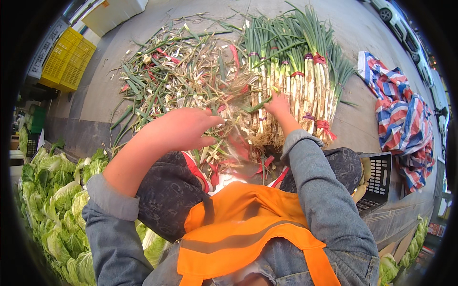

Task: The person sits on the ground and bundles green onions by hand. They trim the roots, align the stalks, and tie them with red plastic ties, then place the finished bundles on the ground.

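Note:
My left hand (189, 128) hovers over the heap of dry scallion trimmings (186, 71), its fingers apart and nothing seen in them. My right hand (279, 104) is at the left part of a row of bundled long scallions (297, 89). A loose green scallion leaf (258, 105) runs out from its fingers, which look closed on the leaf's end. The bundles lie side by side, green tops away from me and hairy roots (268, 138) towards me. Red and purple bands tie several of them, such as a red band (323, 124) near the roots at the right.
Napa cabbages (61, 211) are piled at my left. Yellow plastic crates (68, 59) and a white foam box (112, 14) stand at the far left. A black crate (379, 175) and a crumpled striped tarp (400, 107) lie at my right. Cars (400, 28) are parked beyond.

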`<state>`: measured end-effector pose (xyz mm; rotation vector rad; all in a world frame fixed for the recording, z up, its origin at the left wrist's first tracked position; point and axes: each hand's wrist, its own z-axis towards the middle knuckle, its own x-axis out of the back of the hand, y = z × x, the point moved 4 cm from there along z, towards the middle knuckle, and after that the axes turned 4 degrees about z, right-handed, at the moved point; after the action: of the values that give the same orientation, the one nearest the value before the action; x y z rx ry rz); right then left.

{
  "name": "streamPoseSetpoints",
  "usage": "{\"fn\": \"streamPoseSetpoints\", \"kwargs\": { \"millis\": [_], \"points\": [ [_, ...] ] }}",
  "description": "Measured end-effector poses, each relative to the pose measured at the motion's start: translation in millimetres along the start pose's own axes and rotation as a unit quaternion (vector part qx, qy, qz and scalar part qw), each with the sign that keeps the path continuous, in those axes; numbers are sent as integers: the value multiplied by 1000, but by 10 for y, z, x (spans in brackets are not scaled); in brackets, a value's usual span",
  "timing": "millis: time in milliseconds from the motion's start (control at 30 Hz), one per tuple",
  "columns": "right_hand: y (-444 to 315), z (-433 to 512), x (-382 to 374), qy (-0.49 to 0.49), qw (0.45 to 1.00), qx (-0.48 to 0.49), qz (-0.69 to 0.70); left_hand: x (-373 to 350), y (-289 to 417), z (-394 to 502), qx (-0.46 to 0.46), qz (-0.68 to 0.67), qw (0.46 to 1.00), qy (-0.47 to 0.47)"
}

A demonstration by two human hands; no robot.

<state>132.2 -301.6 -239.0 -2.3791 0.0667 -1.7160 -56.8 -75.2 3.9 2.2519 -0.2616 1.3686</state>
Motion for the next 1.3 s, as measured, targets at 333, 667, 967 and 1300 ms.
{"fn": "streamPoseSetpoints", "kwargs": {
  "millis": [333,667,967,1300],
  "points": [
    [-864,-308,617,-192,904,373,-84,-122,-231,-87,46,-13,999,-17],
    [1720,213,1424,37,985,120,-118,-342,-303,-126,64,7,996,-65],
    [2024,246,1291,-70,990,78,-89,-417,-277,41,65,47,991,-103],
    [2090,389,1238,-62,992,70,-90,-477,-355,176,55,58,994,-81]
  ]
}}
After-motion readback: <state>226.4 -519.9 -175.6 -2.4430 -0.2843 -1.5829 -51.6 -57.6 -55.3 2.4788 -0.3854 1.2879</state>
